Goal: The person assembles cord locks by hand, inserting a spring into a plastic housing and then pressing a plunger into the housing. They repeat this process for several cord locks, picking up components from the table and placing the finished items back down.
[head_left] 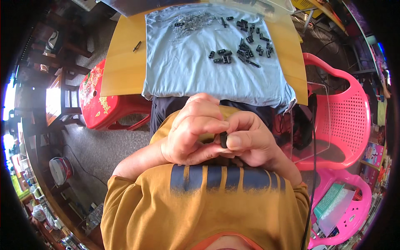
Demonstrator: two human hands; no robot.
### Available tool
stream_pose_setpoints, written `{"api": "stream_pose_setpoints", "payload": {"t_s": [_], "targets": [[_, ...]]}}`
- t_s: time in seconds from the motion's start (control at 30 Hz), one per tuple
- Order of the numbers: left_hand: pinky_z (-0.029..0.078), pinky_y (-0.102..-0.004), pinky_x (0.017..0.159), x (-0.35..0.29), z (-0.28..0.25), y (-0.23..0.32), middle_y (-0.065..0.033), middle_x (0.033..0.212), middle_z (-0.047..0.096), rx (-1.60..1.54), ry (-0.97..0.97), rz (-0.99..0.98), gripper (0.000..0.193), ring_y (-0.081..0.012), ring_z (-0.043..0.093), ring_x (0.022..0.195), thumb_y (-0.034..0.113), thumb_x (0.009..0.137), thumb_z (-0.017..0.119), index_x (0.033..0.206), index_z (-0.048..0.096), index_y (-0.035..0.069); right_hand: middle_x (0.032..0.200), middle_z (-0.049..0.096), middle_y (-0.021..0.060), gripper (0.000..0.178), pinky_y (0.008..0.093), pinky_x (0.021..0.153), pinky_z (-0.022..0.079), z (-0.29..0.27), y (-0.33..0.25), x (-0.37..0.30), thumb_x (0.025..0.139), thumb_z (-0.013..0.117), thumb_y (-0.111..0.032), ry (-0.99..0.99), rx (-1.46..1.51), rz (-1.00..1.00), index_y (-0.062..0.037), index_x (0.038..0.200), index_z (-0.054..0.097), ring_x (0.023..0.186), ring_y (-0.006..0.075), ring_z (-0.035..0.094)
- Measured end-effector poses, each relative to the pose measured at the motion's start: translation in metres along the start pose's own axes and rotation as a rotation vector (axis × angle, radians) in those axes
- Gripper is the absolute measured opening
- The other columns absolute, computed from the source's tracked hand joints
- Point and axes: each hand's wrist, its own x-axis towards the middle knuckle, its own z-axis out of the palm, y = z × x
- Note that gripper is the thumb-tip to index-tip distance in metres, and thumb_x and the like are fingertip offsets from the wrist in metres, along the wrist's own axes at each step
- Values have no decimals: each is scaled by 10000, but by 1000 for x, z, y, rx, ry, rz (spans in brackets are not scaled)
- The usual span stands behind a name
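Observation:
Close in front of my chest, both hands meet around a small black plastic part [223, 139]. My left hand [193, 129] has its fingers curled against the part, with the fingertips at its upper end. The thumb of my right hand [252, 139] presses on the part's side; its other fingers are bent behind. Much of the part is hidden by the fingers. Beyond my hands, a light blue cloth [179, 75] covers the middle of the table. Several black plastic pieces [246, 52] lie loose on its right half. A pile of small, shiny metal pieces [193, 25] is spread near the far edge.
A dark, thin tool [137, 46] lies on the wooden table [121, 66] left of the cloth. A red stool [93, 108] stands at the left, a pink chair [341, 108] at the right. A clear bin [266, 10] sits at the far edge. A black cable [313, 166] hangs at my right.

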Motion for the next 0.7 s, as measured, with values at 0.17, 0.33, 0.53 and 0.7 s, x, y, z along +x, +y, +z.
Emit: {"api": "stream_pose_setpoints", "payload": {"t_s": [0.17,0.33,0.53,0.7], "targets": [[421,-459,844,-1,-1,-5,-103,1023,592,41,-2,30,449,-249,569,896,275,785,758,1091,550,22,739,591,10,116,214,549,372,6,-1,0,836,700,-69,93,-131,-15,-17,935,670,620,73,495],[418,-455,838,1,0,-7,-102,1023,591,21,1,18,428,-246,568,896,255,784,763,1082,557,27,742,589,4,93,207,559,370,6,-3,0,837,685,-69,119,-135,-22,-12,909,668,619,60,485],[422,-424,818,6,0,-6,-111,1023,582,-54,-26,-17,407,-257,563,897,222,782,760,1080,559,30,729,581,2,66,201,548,354,8,-5,1,842,662,-65,104,-152,3,-9,875,661,607,54,470],[422,-411,805,5,-2,-6,-122,1040,583,-98,-59,-48,388,-266,559,899,217,789,751,1070,559,31,728,585,12,87,197,549,365,2,-3,1,846,660,-69,62,-134,6,4,893,666,608,64,487]]}}
